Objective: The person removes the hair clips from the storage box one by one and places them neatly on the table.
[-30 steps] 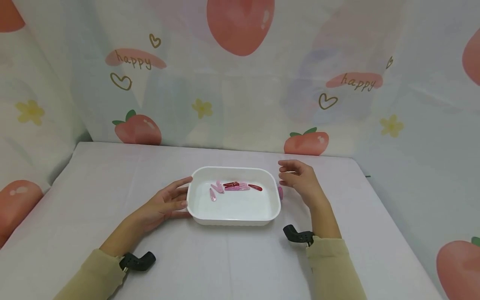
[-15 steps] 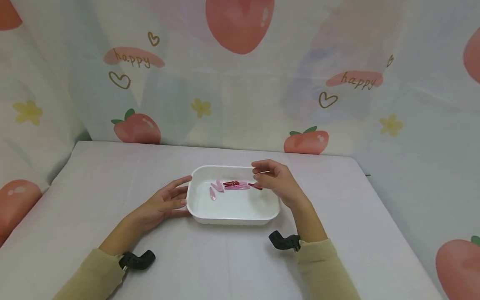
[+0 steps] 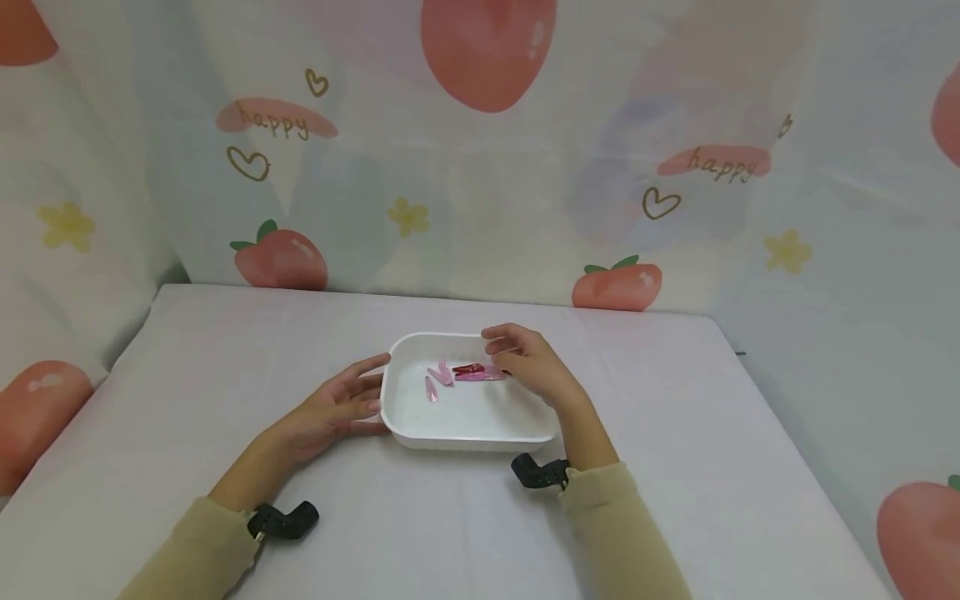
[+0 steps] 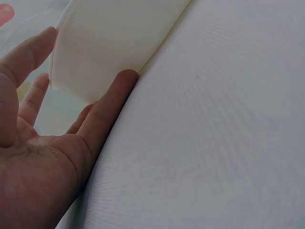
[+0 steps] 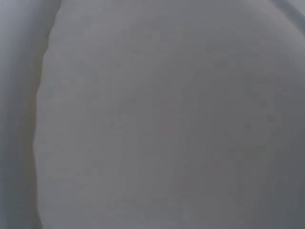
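A white plastic tray holds several snap hair clips. The pink clips lie towards its left and middle, and a red clip lies among them. Against the tray's left end rests my left hand, its fingers spread and fairly straight. The left wrist view shows that left hand with fingertips at the side of the tray. My right hand hovers over the tray's right half, fingers slightly bent beside the clips, with nothing visible between them. It hides the clips at that end.
The tray stands on a table with a white cloth. A fruit-printed curtain rises behind the table and along both sides. Dark wrist cameras sit at both cuffs. The right wrist view shows mostly a blurred pale surface.
My right hand has moved left from beside the tray to over its right half, covering the red clip there. A pink piece beside the right rim no longer shows. My left hand stays put.
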Motion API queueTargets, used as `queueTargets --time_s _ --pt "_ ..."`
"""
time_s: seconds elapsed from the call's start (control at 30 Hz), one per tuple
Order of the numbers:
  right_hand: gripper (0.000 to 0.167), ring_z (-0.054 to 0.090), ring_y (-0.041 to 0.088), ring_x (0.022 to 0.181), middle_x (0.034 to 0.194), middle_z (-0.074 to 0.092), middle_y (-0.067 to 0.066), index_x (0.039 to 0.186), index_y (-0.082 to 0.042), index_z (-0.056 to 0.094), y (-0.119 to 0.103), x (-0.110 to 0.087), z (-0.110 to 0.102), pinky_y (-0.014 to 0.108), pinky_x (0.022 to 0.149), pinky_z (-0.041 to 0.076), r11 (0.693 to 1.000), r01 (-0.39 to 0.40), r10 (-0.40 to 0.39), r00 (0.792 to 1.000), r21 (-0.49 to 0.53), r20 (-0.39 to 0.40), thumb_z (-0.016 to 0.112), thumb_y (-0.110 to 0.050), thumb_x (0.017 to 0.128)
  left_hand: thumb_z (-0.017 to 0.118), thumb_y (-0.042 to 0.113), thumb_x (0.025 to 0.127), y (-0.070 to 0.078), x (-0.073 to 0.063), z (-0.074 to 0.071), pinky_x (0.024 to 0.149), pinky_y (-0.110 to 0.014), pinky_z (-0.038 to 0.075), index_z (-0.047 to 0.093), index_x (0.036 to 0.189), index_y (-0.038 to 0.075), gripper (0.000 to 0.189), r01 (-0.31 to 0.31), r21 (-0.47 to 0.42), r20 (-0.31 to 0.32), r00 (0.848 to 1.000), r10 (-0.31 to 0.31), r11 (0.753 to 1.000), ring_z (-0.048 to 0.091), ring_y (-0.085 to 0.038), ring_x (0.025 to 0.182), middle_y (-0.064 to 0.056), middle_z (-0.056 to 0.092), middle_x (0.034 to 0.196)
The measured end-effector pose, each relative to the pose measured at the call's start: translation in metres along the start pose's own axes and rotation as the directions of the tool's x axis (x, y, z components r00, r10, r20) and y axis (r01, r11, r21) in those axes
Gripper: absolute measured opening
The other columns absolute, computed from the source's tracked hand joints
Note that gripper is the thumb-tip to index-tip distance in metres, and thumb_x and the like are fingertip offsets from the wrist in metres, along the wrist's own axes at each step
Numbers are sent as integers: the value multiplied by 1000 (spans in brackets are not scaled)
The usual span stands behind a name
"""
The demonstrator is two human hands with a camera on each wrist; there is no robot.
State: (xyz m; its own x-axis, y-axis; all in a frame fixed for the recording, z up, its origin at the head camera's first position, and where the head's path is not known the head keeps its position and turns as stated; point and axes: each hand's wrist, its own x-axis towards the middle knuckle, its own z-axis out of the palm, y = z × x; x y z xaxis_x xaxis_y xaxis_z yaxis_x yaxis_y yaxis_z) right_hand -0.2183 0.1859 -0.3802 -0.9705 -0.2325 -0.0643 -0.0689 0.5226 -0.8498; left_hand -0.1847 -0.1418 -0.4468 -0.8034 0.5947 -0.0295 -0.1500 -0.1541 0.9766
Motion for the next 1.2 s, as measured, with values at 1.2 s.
queueTargets --time_s 1.2 --pt "54 55 22 92 100 61 5 115 -17 69 8 -6 10 28 76 52 947 63 3 979 -314 205 75 14 71 58 2 99 -1 0 -2 99 -50 52 22 159 19 72 2 -16 0 1000 -2 1000 41 -32 141 -19 24 161"
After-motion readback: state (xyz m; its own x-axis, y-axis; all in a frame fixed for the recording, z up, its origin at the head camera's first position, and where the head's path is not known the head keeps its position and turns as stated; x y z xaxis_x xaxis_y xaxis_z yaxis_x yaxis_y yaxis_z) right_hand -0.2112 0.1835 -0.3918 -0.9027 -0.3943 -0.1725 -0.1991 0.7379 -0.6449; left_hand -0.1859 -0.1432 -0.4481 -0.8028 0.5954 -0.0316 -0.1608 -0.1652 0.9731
